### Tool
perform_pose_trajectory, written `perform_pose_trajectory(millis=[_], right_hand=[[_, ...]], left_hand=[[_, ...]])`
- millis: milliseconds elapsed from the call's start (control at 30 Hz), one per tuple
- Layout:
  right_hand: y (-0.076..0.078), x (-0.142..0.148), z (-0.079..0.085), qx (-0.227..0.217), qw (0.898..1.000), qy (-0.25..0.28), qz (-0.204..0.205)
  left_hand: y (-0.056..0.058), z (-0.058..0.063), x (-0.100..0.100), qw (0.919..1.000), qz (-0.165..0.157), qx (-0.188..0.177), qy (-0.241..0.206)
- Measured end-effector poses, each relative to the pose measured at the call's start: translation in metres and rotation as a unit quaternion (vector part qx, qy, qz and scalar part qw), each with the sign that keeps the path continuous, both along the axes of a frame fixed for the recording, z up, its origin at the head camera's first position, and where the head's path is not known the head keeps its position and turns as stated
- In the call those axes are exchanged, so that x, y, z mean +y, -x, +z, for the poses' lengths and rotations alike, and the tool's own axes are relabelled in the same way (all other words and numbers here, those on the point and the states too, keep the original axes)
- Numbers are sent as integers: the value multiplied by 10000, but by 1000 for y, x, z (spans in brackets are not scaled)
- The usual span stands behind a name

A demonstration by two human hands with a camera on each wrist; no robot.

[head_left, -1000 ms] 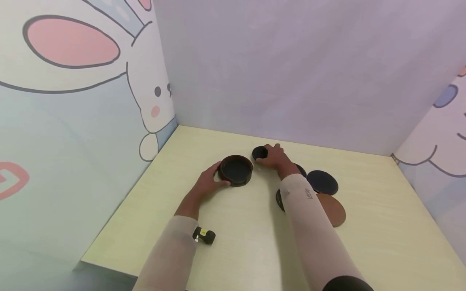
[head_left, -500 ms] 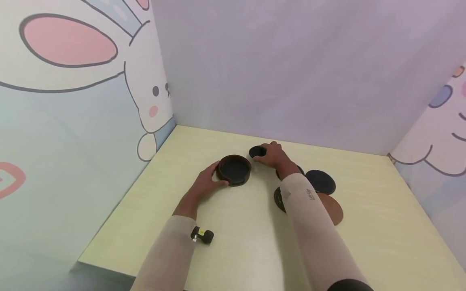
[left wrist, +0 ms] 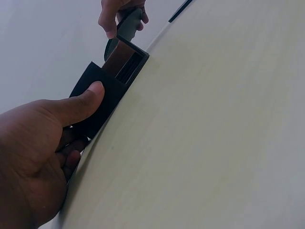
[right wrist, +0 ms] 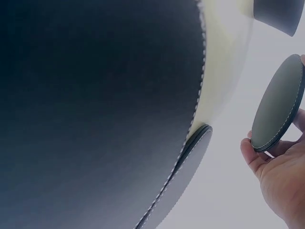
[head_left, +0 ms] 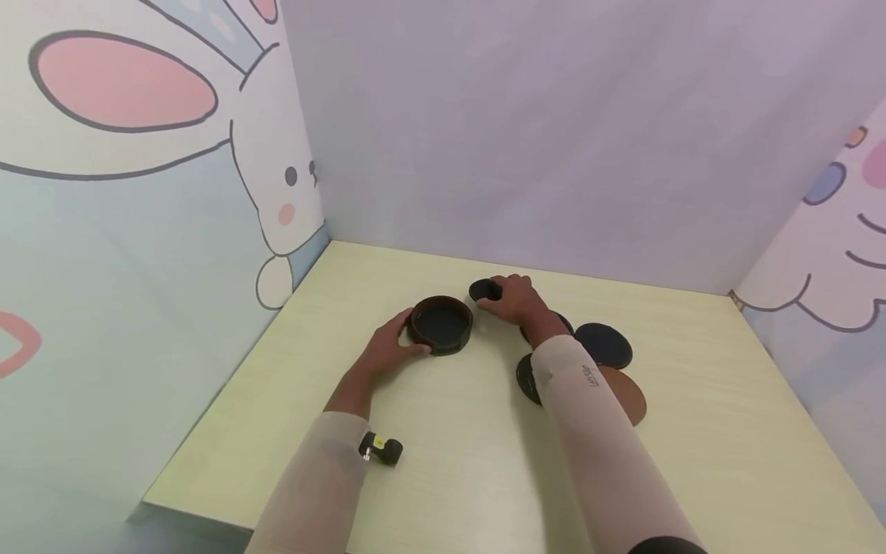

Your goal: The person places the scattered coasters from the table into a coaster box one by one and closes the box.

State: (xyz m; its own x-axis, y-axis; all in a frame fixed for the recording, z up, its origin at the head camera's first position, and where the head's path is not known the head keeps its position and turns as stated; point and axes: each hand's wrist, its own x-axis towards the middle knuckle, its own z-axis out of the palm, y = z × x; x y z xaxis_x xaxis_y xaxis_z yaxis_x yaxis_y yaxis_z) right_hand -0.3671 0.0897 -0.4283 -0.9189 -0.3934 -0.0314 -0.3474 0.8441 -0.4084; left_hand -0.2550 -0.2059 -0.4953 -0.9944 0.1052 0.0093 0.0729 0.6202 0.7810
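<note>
A round coaster holder (head_left: pixel 451 348), dark outside and brown inside, stands on the table to the left of centre. My left hand (head_left: pixel 384 352) grips its near left side, the thumb pressed on the outer wall in the left wrist view. Through the slot in that wall, the edges of dark coasters (left wrist: pixel 127 71) show inside. Just behind and right of the holder, my right hand (head_left: pixel 515 300) pinches a round black coaster (right wrist: pixel 279 105) by its edge. This coaster has white stitching and is held tilted, apart from the holder.
Right of the holder lie a black coaster (head_left: pixel 604 345), a brown coaster (head_left: pixel 628 396) and two more dark ones, partly hidden by the right forearm. A plain wall (head_left: pixel 526 138) closes off the table's (head_left: pixel 450 469) back edge; a rabbit-printed wall (head_left: pixel 173 254) runs along its left.
The head view has shifted slightly, so everything sits a little further left. Both hands keep their grips; the coaster in the right hand shows slightly narrower.
</note>
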Motion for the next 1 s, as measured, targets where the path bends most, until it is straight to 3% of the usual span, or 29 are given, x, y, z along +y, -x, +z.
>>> perform_pose_trajectory(millis=[300, 767, 1000], right_hand=[[-4, 4, -1, 229, 9995, 91, 176], [-28, -10, 7, 526, 9963, 631, 247], [-38, -21, 6, 625, 9956, 626, 318]], left_hand=[[0, 3, 0, 10000, -49, 85, 11], [1, 2, -1, 10000, -59, 33, -1], [1, 2, -2, 9999, -18, -123, -89]])
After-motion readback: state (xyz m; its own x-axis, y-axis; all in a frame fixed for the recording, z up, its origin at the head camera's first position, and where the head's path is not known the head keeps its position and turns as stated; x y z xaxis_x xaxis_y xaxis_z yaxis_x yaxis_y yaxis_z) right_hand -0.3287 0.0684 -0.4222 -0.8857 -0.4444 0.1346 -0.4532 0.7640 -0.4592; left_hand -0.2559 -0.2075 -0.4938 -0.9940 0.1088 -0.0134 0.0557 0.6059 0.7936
